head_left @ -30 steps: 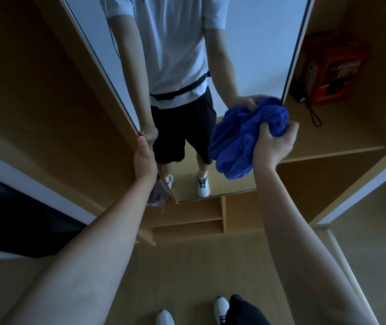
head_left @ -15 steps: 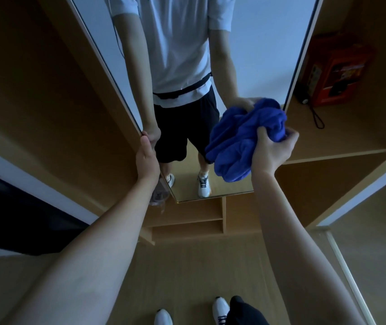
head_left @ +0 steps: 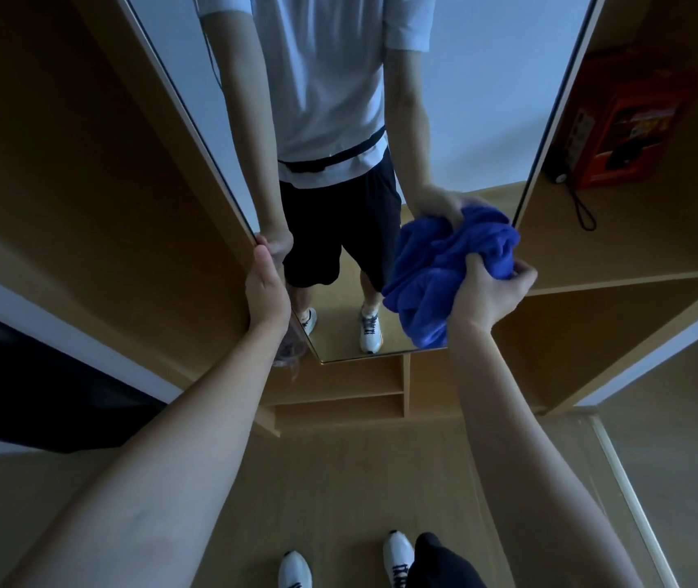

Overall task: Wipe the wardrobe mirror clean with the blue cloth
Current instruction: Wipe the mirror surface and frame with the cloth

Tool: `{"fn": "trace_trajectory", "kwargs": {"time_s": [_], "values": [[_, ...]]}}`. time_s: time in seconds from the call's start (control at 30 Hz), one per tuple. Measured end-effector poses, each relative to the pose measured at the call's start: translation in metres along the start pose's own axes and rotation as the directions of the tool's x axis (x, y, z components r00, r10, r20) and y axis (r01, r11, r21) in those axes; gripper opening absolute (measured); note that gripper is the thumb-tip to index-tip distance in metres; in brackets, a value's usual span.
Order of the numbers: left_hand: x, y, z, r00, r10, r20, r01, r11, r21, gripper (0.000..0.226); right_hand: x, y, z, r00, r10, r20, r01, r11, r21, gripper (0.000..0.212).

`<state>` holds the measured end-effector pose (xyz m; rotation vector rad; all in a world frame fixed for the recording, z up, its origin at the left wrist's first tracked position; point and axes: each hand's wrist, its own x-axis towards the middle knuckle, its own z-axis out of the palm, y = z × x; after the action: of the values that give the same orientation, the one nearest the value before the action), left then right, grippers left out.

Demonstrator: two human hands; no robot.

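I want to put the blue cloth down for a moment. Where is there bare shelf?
The wooden shelf right of the mirror is bare in front of the red box and its black cord. The back corner there is crowded.

We see the blue cloth [head_left: 444, 269] as a thick, fuzzy terry sort of fabric, totally matt and bunched into soft folds. The mirror [head_left: 338, 99] is smooth glossy glass with a thin dark edge. The wardrobe [head_left: 84, 184] looks like matt light wood laminate, floor [head_left: 360, 481] likewise. The red box [head_left: 631, 129] seems printed cardboard.
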<state>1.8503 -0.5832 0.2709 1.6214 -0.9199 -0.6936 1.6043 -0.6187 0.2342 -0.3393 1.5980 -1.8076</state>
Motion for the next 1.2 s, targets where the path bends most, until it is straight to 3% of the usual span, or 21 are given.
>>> {"fn": "trace_trajectory", "kwargs": {"time_s": [0.1, 0.23, 0.3, 0.37, 0.43, 0.5, 0.6, 0.73, 0.8, 0.97, 1.03, 1.1, 1.2], "values": [[0.0, -0.002, 0.0, 1.0, -0.008, 0.01, 0.008, 1.0, -0.017, 0.055, 0.007, 0.012, -0.003, 0.997, 0.013, -0.072, -0.018, 0.997, -0.075, 0.038], [0.001, -0.004, 0.0, 1.0, -0.008, 0.009, 0.008, 1.0, -0.029, 0.056, 0.015, 0.025, -0.013, 0.916, 0.373, -0.15, -0.398, 0.89, -0.222, 0.052], [0.001, -0.004, 0.001, 1.0, -0.017, 0.005, 0.017, 0.999, -0.036, 0.058, 0.015, 0.015, -0.013, 0.867, 0.483, -0.121, -0.497, 0.849, -0.181, 0.055], [0.001, -0.003, 0.001, 1.0, -0.019, -0.003, 0.018, 0.999, -0.043, 0.058, 0.011, 0.005, -0.012, 0.884, 0.468, -0.024, -0.468, 0.878, -0.099, 0.063], [-0.001, -0.003, 0.001, 1.0, -0.018, -0.002, 0.018, 0.998, -0.054, 0.057, 0.001, -0.009, -0.011, 0.93, 0.349, 0.12, -0.353, 0.936, 0.016, 0.07], [-0.002, -0.002, 0.003, 1.0, -0.015, 0.007, 0.015, 0.998, -0.058, 0.057, -0.005, -0.018, -0.005, 0.96, 0.213, 0.181, -0.229, 0.971, 0.071, 0.065], [-0.002, -0.001, 0.002, 0.999, -0.038, 0.007, 0.038, 0.998, -0.052, 0.058, 0.0, -0.012, -0.002, 0.985, 0.155, 0.079, -0.155, 0.988, 0.001, 0.061], [0.001, -0.002, -0.002, 0.999, -0.03, 0.025, 0.03, 0.999, -0.029, 0.059, 0.006, 0.019, -0.024, 0.919, 0.391, -0.043, -0.39, 0.889, -0.242, 0.061], [0.0, -0.003, -0.002, 0.999, -0.033, 0.026, 0.034, 0.999, -0.036, 0.059, 0.007, 0.028, -0.029, 0.91, 0.414, -0.035, -0.401, 0.856, -0.326, 0.055], [0.001, -0.004, 0.001, 1.0, -0.021, -0.002, 0.021, 0.999, -0.046, 0.058, -0.011, 0.015, -0.011, 0.983, 0.165, 0.075, -0.155, 0.98, -0.129, 0.041], [0.003, -0.006, 0.002, 1.0, -0.031, 0.0, 0.031, 0.998, -0.052, 0.059, -0.011, 0.01, -0.006, 0.993, 0.104, 0.049, -0.1, 0.992, -0.083, 0.036], [0.004, -0.008, 0.001, 0.999, -0.042, 0.004, 0.043, 0.997, -0.067, 0.061, 0.001, 0.016, -0.011, 0.986, 0.167, -0.027, -0.168, 0.982, -0.085, 0.034], [0.006, -0.008, 0.002, 0.998, -0.056, -0.01, 0.055, 0.994, -0.095, 0.063, 0.01, 0.032, -0.028, 0.906, 0.417, -0.074, -0.423, 0.9, -0.106, 0.031]]}}
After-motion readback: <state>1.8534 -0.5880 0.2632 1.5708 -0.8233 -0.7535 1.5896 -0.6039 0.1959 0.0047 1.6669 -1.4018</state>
